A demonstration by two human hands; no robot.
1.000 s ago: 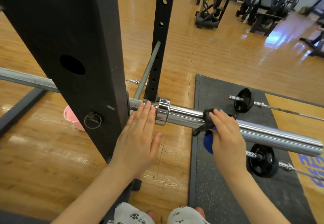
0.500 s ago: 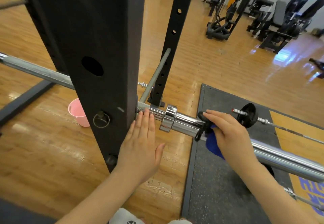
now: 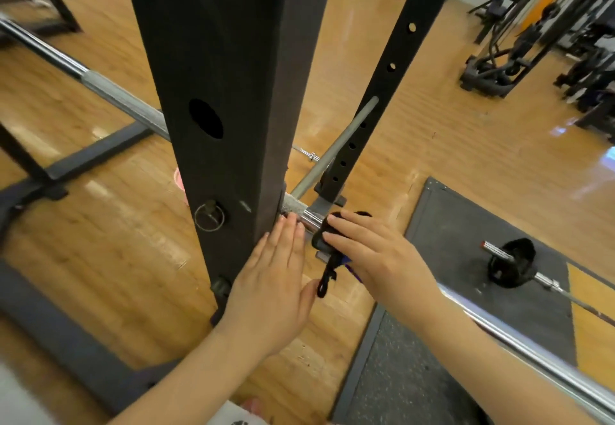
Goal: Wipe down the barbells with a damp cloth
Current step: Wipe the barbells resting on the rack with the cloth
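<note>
The barbell (image 3: 519, 334) lies across the rack, its chrome sleeve running from the black upright post (image 3: 229, 98) toward the near right. The right hand (image 3: 376, 255) lies over the sleeve just right of the post, fingers curled over a dark cloth (image 3: 327, 258) with a strip hanging below. The left hand (image 3: 276, 278) is flat with straight fingers, fingertips touching the bar at the post, grasping nothing. A second barbell (image 3: 512, 263) lies on the floor mat (image 3: 442, 225) at right.
</note>
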